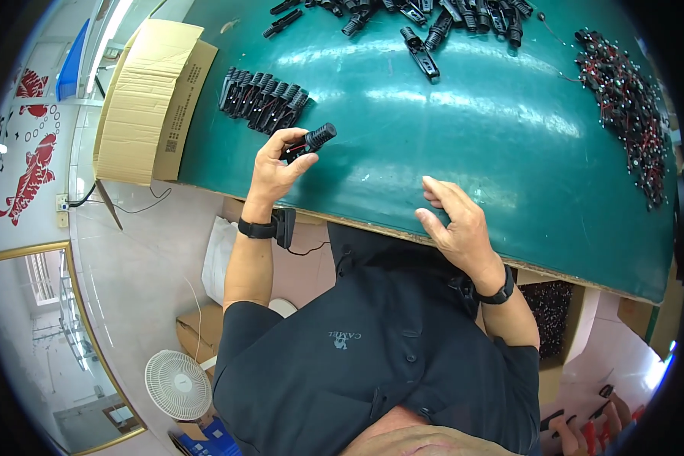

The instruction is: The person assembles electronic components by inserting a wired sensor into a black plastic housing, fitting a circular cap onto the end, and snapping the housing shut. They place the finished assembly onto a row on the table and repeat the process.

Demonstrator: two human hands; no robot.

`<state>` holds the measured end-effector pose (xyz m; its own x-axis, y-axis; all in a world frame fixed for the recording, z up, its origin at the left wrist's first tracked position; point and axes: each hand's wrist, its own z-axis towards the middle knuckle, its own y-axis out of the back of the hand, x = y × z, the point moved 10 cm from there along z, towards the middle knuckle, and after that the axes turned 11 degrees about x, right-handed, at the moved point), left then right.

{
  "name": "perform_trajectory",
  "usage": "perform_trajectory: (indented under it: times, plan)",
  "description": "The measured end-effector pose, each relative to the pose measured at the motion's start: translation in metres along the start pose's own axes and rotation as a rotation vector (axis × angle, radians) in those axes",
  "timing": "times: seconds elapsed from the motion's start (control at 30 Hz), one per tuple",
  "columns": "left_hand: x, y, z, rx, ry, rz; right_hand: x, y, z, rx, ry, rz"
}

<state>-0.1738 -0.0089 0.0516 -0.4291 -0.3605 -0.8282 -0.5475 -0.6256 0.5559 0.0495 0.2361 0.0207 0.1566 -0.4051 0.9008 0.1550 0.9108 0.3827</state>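
Observation:
My left hand [276, 171] is closed around a black plastic housing [321, 136] with a ribbed round end that points up and to the right. A bit of red wire shows inside it, and my fingers hide its lower part. My right hand [461, 226] hovers by the table's near edge with thumb and fingers apart, holding nothing. Just beyond my left hand, several similar black housings [260, 97] lie side by side in a tight row. Farther off, a single black housing [419, 55] lies in front of a loose heap of more housings [475, 17].
The green table [380, 144] spans the view. A pile of small black parts with red wires [623, 114] covers its right side. A cardboard box [144, 99] stands at the left edge. Below are a white fan [178, 384] and, under the table, a box of small dark parts [547, 311].

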Motion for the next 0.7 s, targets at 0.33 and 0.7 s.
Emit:
perform_trajectory:
  times: [0.33, 0.7]
  plan:
    - [-0.002, 0.003, 0.025, -0.077, -0.043, 0.821, 0.004, 0.001, 0.002, 0.009, -0.027, 0.007]
    - [-0.02, 0.031, -0.006, -0.41, 0.002, 0.645, -0.024, 0.078, 0.124, -0.061, -0.05, -0.427]
